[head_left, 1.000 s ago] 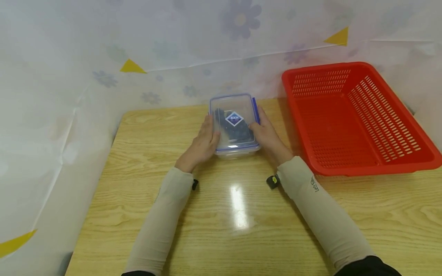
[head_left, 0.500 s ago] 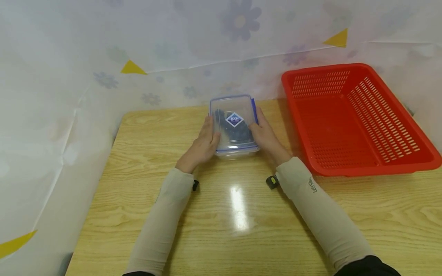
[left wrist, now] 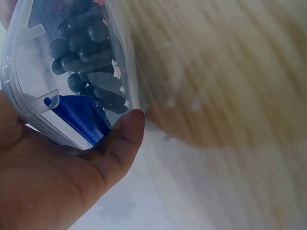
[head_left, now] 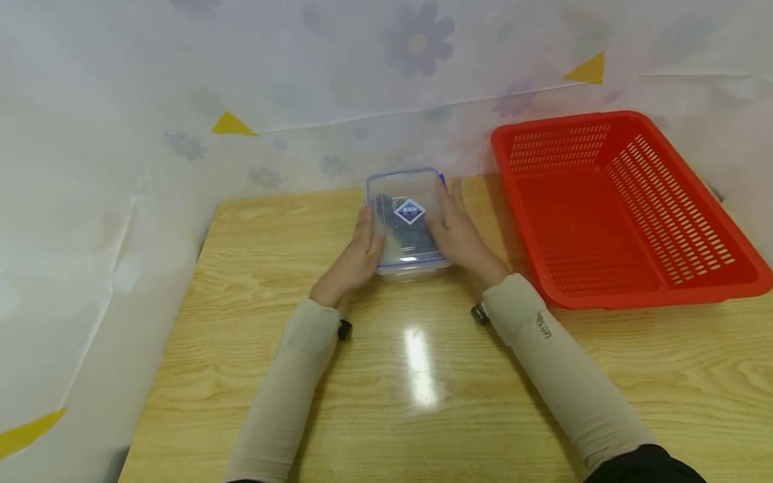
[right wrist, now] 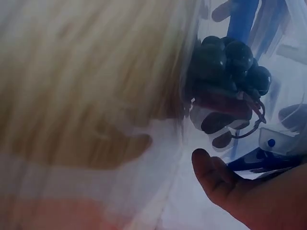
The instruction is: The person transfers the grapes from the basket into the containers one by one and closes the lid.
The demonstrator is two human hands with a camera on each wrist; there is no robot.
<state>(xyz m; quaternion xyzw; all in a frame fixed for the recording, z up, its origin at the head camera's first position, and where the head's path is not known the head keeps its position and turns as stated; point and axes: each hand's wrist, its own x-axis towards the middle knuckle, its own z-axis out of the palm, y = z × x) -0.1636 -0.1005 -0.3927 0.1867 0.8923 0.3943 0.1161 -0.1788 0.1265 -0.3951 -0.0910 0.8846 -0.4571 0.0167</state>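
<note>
A clear lidded food container (head_left: pixel 410 261) with a blue-edged lid and a diamond label sits at the back of the table. Through its walls shows a cluster of dark, glossy round balls (left wrist: pixel 79 45), with a thin curled loop (right wrist: pixel 259 115) beside them. My left hand (head_left: pixel 350 265) grips the container's left side, thumb at the lid and a fingertip low on the wall by a blue latch (left wrist: pixel 81 117). On the right side, my right hand (head_left: pixel 461 235) has its thumb on the lid and its fingers extended along the edge, near another blue latch (right wrist: pixel 261 161).
A red plastic basket (head_left: pixel 543 282) with slotted walls stands on the right of the wood-grain table (head_left: pixel 386 416). Behind the table hangs a white flower-print sheet (head_left: pixel 338 67), with yellow triangles on it.
My right hand has shifted its grip: the thumb moved further onto the lid, and the fingers straightened and spread at the right edge. The left hand stays on the container, which remains in place.
</note>
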